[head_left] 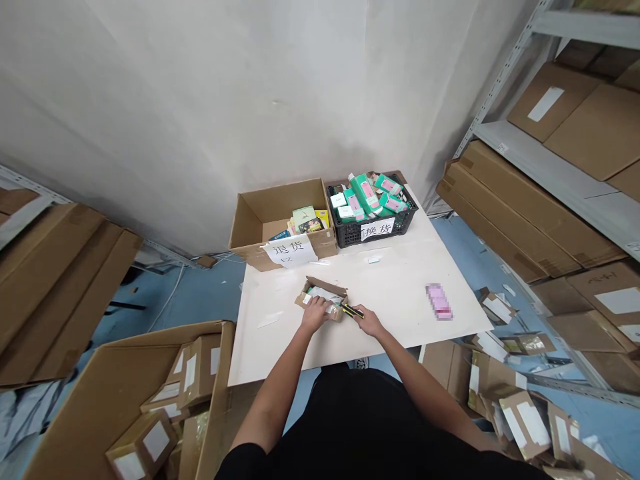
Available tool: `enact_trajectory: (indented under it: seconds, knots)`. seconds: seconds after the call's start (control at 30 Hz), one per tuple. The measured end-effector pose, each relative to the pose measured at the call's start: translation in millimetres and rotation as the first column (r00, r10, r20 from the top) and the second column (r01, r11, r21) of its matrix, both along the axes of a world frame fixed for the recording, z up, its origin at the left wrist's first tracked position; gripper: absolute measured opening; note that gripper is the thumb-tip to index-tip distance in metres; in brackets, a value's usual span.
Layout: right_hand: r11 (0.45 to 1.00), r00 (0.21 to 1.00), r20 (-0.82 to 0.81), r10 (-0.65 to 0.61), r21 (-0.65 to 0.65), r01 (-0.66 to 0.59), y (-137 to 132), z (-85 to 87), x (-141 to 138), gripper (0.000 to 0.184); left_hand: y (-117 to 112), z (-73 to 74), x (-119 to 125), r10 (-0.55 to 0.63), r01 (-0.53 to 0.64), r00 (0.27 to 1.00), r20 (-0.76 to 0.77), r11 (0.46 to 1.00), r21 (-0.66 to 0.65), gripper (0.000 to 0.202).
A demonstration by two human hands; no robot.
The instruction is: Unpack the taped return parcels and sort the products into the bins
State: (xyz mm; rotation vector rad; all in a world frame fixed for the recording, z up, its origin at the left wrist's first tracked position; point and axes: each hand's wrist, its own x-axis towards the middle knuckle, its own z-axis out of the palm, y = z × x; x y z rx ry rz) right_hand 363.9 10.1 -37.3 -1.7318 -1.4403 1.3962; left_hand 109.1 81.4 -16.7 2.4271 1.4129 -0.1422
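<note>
On the white table (pixel 395 300) lies a small cardboard box (pixel 336 311), its flap raised and something pale and greenish showing inside. My left hand (pixel 315 315) grips this box from the near side, the fingers partly hidden against it. A yellow and black utility knife (pixel 353 311) is in my right hand (pixel 370 321), fingers closed round its handle. The knife's tip reaches the right end of the box; whether it touches the cardboard I cannot tell.
Behind stand an open carton (pixel 245 223) with booklets and a black crate (pixel 347 235) of green boxes. A blurred pink item (pixel 439 301) lies at right. Cartons of parcels (pixel 143 443) flank the table, with a heap of parcels (pixel 525 423) and shelves (pixel 545 150) on the right.
</note>
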Motion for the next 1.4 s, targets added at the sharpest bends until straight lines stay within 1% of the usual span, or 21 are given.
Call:
enact_trajectory:
  seconds: [0.1, 0.2, 0.3, 0.47, 0.5, 0.57, 0.6, 0.63, 0.67, 0.7, 0.77, 0.83, 0.9, 1.03, 1.1, 1.17, 1.23, 1.27, 1.3, 1.33, 1.4]
  knots:
    - [0.995, 1.0, 0.02, 0.019, 0.099, -0.021, 1.3, -1.3, 4.4, 0.028, 0.4, 1.1, 0.0, 0.017, -0.017, 1.0, 0.0, 1.0, -0.006, 0.054]
    - [0.987, 0.999, 0.009, 0.046, 0.155, -0.046, -4.1, -3.9, 7.3, 0.027, -0.3, 0.9, -2.4, 0.008, -0.008, 1.0, 0.008, 1.0, -0.017, 0.053]
    - [0.984, 0.996, -0.008, 0.084, 0.157, -0.082, -5.2, -3.5, 9.9, 0.026, -3.9, -0.7, -6.6, 0.005, -0.004, 1.0, 0.023, 1.0, -0.031, 0.054]
    - [0.974, 0.985, -0.034, 0.168, 0.16, -0.161, 9.6, 4.6, 20.9, 0.025, -11.2, -0.2, -10.2, -0.018, 0.019, 1.0, 0.024, 0.999, -0.027, 0.051]
    - [0.971, 0.978, -0.055, 0.203, 0.14, -0.194, 12.3, 5.8, 24.4, 0.024, -11.2, 1.4, -10.3, -0.019, 0.019, 1.0, 0.02, 1.0, -0.02, 0.049]
    - [0.956, 0.949, -0.114, 0.294, 0.042, -0.292, 14.7, 6.7, 32.2, 0.025, -8.3, 6.3, -10.7, 0.012, -0.013, 1.0, 0.011, 1.0, 0.006, 0.045]
    - [0.944, 0.935, -0.144, 0.323, -0.018, -0.329, 14.0, 6.5, 36.1, 0.026, -5.3, 9.5, -11.4, 0.035, -0.035, 0.999, 0.005, 0.999, 0.022, 0.045]
    - [0.939, 0.932, -0.164, 0.324, -0.063, -0.337, 12.2, 6.1, 39.7, 0.028, -1.6, 12.8, -12.3, 0.051, -0.051, 0.999, -0.001, 0.998, 0.036, 0.045]
    - [0.948, 0.941, -0.169, 0.292, -0.079, -0.308, 9.6, 5.7, 42.9, 0.031, 2.5, 16.1, -13.5, 0.055, -0.055, 0.998, -0.01, 0.998, 0.042, 0.046]
    - [0.966, 0.958, -0.161, 0.236, -0.067, -0.249, 6.5, 5.4, 45.4, 0.033, 6.4, 19.0, -14.7, 0.043, -0.043, 0.999, -0.021, 0.998, 0.039, 0.047]
    - [0.995, 0.985, -0.138, 0.104, 0.006, -0.105, 0.6, 5.6, 47.6, 0.037, 12.4, 22.5, -16.4, -0.007, 0.007, 0.999, -0.036, 1.0, 0.018, 0.048]
    - [0.998, 0.991, -0.134, 0.023, 0.061, -0.015, -3.2, 6.7, 44.7, 0.041, 14.4, 22.0, -15.8, -0.056, 0.056, 0.998, -0.039, 0.998, -0.002, 0.048]
    - [0.997, 0.99, -0.141, -0.005, 0.074, 0.015, -3.7, 8.1, 36.5, 0.042, 12.8, 18.2, -13.0, -0.084, 0.084, 0.996, -0.034, 0.996, -0.009, 0.047]
    - [0.995, 0.991, -0.129, -0.018, 0.096, 0.031, 1.3, 9.0, 11.0, 0.037, 7.3, 8.8, -5.9, -0.071, 0.071, 0.997, -0.03, 0.997, 0.001, 0.048]
    - [0.995, 0.993, -0.117, -0.027, 0.096, 0.038, 0.7, 7.5, 0.3, 0.034, 7.5, 7.3, -3.1, -0.064, 0.064, 0.997, -0.041, 0.998, -0.005, 0.046]
    - [0.997, 0.994, -0.112, 0.004, 0.072, 0.004, -6.2, 4.4, -4.4, 0.032, 10.7, 8.9, 0.1, -0.039, 0.038, 0.998, -0.052, 0.999, -0.011, 0.042]
    - [0.997, 0.992, -0.113, 0.049, 0.064, -0.042, -18.4, -0.6, -1.0, 0.032, 16.6, 12.9, 4.1, 0.011, -0.011, 0.998, -0.06, 1.0, -0.002, 0.039]
    - [0.997, 0.992, -0.12, 0.051, 0.068, -0.043, -25.0, -3.7, 3.5, 0.034, 19.9, 15.2, 6.1, 0.028, -0.028, 0.998, -0.062, 1.0, 0.001, 0.038]
    - [0.997, 0.992, -0.127, 0.025, 0.075, -0.016, -31.1, -6.9, 9.6, 0.036, 23.0, 17.5, 7.9, 0.031, -0.031, 0.998, -0.063, 1.0, -0.003, 0.038]
    - [0.996, 0.991, -0.133, -0.031, 0.08, 0.041, -35.9, -10.2, 16.7, 0.04, 25.5, 19.5, 9.2, 0.019, -0.02, 0.998, -0.062, 1.0, -0.015, 0.039]
    - [0.98, 0.977, -0.125, -0.175, 0.071, 0.185, -40.5, -16.4, 32.0, 0.048, 27.3, 22.1, 9.8, -0.018, 0.016, 0.999, -0.048, 0.999, -0.042, 0.04]
